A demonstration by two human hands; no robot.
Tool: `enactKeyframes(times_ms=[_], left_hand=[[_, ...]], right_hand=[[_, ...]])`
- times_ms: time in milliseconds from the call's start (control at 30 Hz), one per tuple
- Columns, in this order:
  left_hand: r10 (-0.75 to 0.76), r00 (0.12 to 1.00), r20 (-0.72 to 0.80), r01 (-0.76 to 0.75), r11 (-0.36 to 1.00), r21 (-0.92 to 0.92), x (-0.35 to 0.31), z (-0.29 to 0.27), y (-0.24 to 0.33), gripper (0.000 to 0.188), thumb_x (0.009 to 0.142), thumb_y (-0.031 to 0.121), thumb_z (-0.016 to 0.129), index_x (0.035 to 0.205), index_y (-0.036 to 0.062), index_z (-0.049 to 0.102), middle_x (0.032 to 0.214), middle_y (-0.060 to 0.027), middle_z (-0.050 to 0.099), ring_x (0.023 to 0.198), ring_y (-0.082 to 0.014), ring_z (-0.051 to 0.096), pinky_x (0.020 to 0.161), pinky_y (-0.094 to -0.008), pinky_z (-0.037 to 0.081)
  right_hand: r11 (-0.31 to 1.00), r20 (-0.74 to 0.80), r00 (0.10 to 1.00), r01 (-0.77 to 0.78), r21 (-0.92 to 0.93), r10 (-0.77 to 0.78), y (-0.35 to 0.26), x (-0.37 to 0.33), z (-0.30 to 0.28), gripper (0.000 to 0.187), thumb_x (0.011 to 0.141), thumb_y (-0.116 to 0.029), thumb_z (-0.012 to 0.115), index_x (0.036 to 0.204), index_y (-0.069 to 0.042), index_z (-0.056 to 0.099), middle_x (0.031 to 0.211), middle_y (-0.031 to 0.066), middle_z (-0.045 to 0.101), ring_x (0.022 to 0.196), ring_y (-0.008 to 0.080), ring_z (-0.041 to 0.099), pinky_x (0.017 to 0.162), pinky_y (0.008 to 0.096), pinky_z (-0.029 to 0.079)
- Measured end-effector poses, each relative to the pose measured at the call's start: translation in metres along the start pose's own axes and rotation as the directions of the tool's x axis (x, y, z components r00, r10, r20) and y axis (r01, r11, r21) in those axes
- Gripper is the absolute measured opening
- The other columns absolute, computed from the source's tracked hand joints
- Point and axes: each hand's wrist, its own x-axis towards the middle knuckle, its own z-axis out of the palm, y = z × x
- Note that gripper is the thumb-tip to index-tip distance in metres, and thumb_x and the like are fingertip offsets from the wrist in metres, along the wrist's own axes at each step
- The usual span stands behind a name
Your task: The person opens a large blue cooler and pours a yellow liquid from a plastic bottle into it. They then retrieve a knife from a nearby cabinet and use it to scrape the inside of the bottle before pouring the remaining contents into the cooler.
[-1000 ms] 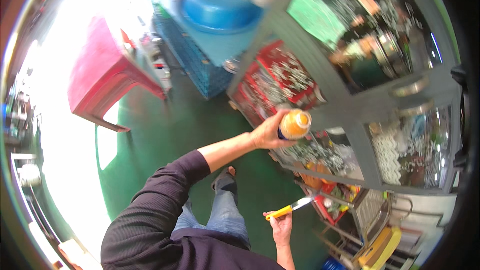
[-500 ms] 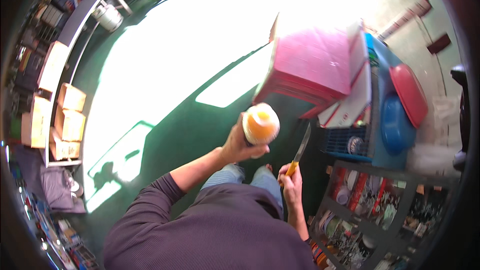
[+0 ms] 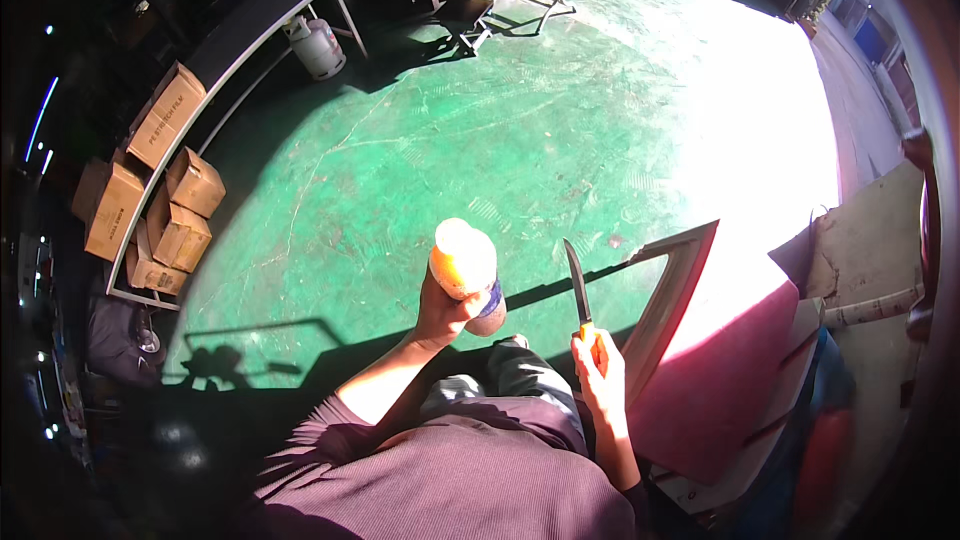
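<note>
- Orange-topped bottle (image 3: 468, 267) is in the left hand (image 3: 439, 314), fingers wrapped round its side, over the green floor (image 3: 400, 160).
- Knife (image 3: 577, 285) is in the right hand (image 3: 603, 375), fingers pinching the yellow handle (image 3: 585, 331), bare blade pointing forward.
- Risk: hands swinging together could nick the left one; slack grip could drop the bottle.

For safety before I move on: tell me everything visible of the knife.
The knife has a slim, dark, metal-looking blade that narrows to a tip and an orange-yellow handle, mostly hidden by the right hand closed around it. The bare blade points forward, leaning slightly left, and shows against the green floor. Only that hand visibly touches the knife. Its sharpness cannot be told.
</note>
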Motion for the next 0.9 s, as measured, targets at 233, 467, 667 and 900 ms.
enactKeyframes(times_ms=[233, 467, 667, 900], left_hand=[[0.182, 0.933, -0.310, -0.103, 0.962, 0.254, 0.237, -0.050, -0.022, 0.069, 0.073, 0.021, 0.077, 0.129, 0.0033, 0.041, 0.113, -0.0107, 0.058, 0.104, -0.0209, 0.059, 0.093, -0.0355, 0.047], [0.156, 0.939, -0.306, -0.066, 0.956, 0.287, 0.564, -0.027, -0.107, 0.073, 0.067, 0.017, 0.081, 0.126, 0.0043, 0.040, 0.110, -0.0091, 0.055, 0.099, -0.0214, 0.058, 0.090, -0.0349, 0.047], [0.182, 0.981, 0.071, -0.196, 0.900, 0.389, 0.872, 0.059, -0.145, 0.073, 0.066, 0.017, 0.082, 0.124, 0.0030, 0.041, 0.111, -0.0102, 0.053, 0.100, -0.0220, 0.055, 0.090, -0.0337, 0.045], [0.006, 0.999, 0.031, -0.008, 0.998, 0.067, 1.177, 0.202, -0.267, 0.068, 0.070, 0.028, 0.082, 0.121, 0.0071, 0.043, 0.107, -0.0080, 0.057, 0.099, -0.0199, 0.058, 0.092, -0.0362, 0.045]], right_hand=[[0.894, 0.205, 0.967, 0.220, -0.391, -0.148, -0.108, 0.304, 0.013, 0.029, 0.089, -0.022, 0.066, 0.101, 0.002, 0.057, 0.069, 0.0098, 0.058, 0.062, 0.0120, 0.054, 0.060, 0.0285, 0.043], [0.981, 0.091, 0.992, -0.071, -0.179, 0.089, -0.162, 0.586, -0.004, 0.021, 0.089, -0.016, 0.067, 0.096, 0.002, 0.057, 0.070, 0.0003, 0.058, 0.060, 0.0063, 0.052, 0.057, 0.0228, 0.043], [0.993, -0.168, 0.986, -0.024, -0.116, 0.005, -0.249, 0.784, -0.101, 0.015, 0.088, -0.013, 0.066, 0.090, -0.001, 0.056, 0.065, 0.0003, 0.056, 0.053, 0.0076, 0.052, 0.052, 0.0220, 0.043], [0.987, -0.397, 0.910, -0.154, -0.050, 0.122, -0.332, 1.082, -0.243, 0.011, 0.086, -0.009, 0.065, 0.090, -0.003, 0.057, 0.065, 0.0010, 0.056, 0.052, 0.0085, 0.052, 0.049, 0.0234, 0.042]])
